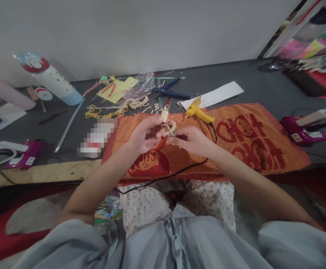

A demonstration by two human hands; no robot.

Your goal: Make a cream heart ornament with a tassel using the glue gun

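My left hand is closed on a small cream-coloured ribbed block, held upright between thumb and fingers above the orange towel. My right hand pinches a thin, pale tool that looks like tweezers, its tip pointing up toward the block. A curved string of small cream pieces hangs between the two hands; which of them holds it I cannot tell. Just beyond my right hand, a yellow hot glue gun rests on the towel's far edge.
The orange towel with red lettering covers the table front; the glue gun's black cord crosses it. Behind lie blue-handled pliers, a white strip, cream scraps and yellow cord. A bottle and purple power sockets stand left.
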